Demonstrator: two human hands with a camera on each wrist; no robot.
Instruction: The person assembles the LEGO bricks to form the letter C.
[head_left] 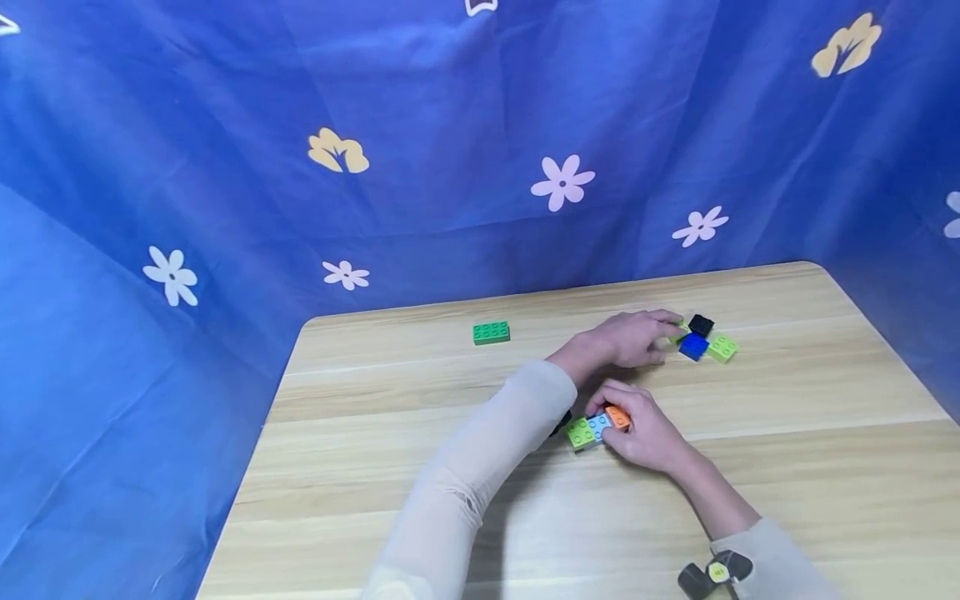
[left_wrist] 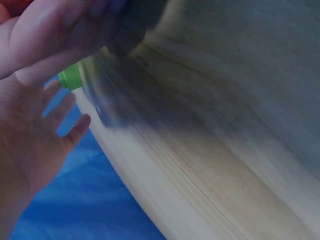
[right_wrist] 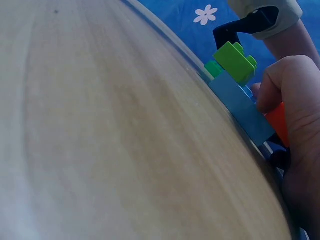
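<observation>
In the head view, my right hand (head_left: 643,429) holds a row of joined toy building bricks, with the thumb and fingers around the orange brick (head_left: 618,417) end. A light blue brick (head_left: 598,426) sits in the middle and a lime green brick (head_left: 580,434) at the left end. In the right wrist view, a long blue brick (right_wrist: 242,107) runs underneath them. Beyond it, my left hand (head_left: 633,337) reaches across with spread fingers at another lime green brick (head_left: 678,332). Whether the fingertips touch that brick is hard to tell.
Right beside the left fingertips lie a black brick (head_left: 701,325), a blue brick (head_left: 693,346) and a lime green brick (head_left: 723,347). A green brick (head_left: 491,333) lies near the table's back edge. The wooden table (head_left: 337,467) meets a blue flowered cloth (head_left: 450,125).
</observation>
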